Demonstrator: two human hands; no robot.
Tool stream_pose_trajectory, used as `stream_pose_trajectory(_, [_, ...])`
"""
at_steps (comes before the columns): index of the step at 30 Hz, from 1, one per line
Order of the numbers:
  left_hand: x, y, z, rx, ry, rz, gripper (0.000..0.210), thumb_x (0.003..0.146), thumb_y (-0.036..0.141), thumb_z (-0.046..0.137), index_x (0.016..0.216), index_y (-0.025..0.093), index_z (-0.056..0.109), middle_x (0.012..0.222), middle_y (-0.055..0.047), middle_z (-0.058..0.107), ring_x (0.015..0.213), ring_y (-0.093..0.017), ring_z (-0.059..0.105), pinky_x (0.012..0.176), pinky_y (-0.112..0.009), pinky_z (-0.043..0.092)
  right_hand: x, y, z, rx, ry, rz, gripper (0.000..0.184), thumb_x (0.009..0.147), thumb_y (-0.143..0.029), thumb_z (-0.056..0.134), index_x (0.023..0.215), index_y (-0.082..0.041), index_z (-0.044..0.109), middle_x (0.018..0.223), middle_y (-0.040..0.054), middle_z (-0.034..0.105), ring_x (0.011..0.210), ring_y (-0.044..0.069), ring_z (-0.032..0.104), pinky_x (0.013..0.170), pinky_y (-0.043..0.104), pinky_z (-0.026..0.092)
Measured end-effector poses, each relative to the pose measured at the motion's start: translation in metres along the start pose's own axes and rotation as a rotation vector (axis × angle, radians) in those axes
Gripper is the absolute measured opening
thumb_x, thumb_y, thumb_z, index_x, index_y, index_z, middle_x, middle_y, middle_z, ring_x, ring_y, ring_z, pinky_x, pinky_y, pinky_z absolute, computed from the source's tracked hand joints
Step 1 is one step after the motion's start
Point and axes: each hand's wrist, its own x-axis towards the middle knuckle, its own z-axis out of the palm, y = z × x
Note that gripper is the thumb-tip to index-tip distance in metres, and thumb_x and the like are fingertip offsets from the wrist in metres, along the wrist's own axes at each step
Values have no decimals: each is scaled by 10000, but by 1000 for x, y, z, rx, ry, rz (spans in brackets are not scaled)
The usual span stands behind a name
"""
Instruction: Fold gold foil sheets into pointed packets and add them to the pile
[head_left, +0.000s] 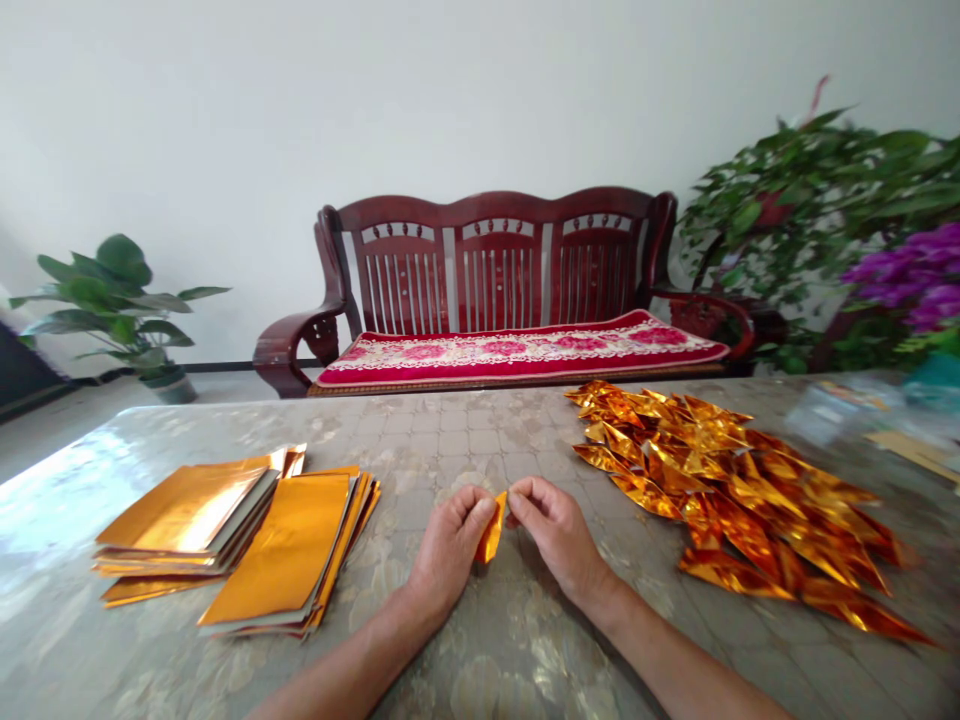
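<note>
Gold foil paper (493,530), one small folded pc, near ctr of table (435,445), btwn both hands. L hand (454,535) pinches it, thumb vs. fingers, narrow grip. R hand (555,530) just beside, thumb + fingertips drawn together; can't tell if they hold paper's edge. Pc looks part-done.

Near L: front stack (281,550) + back stack (180,505) of flat gold sheets, unfolded, so prob. what's left. R, running to far edge: big heap (720,480) of pointed folded pcs, apparently done; overlapping, no count poss. Judgement: well under way, plenty to go.

Far R: plastic bag (832,410), blurred. Beyond table: dark red wood bench (499,285) w/ floral cloth (517,350); potted plant (120,300) far L.
</note>
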Motion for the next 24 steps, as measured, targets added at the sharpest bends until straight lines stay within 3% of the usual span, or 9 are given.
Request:
stream_pose_trajectory(8, [2,-2,0,-56,-48,-9,357,834,516,549,696,187,539,524,61,446,472,-93,387,461,-206,293,1,0,-2,-120,86,-125,165,813,-316,652,895,-193,725,800,29,716,720,173,641,671,277,513])
stream_pose_trajectory(13, [1,-3,1,-72,-46,-19,320,843,487,546,742,184,567,537,63,441,468,-95,386,450,-207,281,1,-2,-6,-240,65,-251,116,839,-230,628,803,-209,736,752,16,686,720,164,632,682,265,489])
stream_pose_trajectory(18, [-2,-10,-3,55,29,109,162,855,336,579,915,193,626,554,71,469,495,-103,445,490,-202,324,-2,-5,-7,-322,61,-292,131,848,-206,614,759,-204,710,699,7,633,680,155,600,654,261,462])
stream_pose_trajectory(24, [-2,-13,-8,218,50,179,59,828,258,631,839,200,635,616,39,579,556,-116,518,558,-209,390,-5,-8,-5,-370,73,-284,138,825,-179,614,708,-199,683,674,8,628,657,154,597,632,258,449])
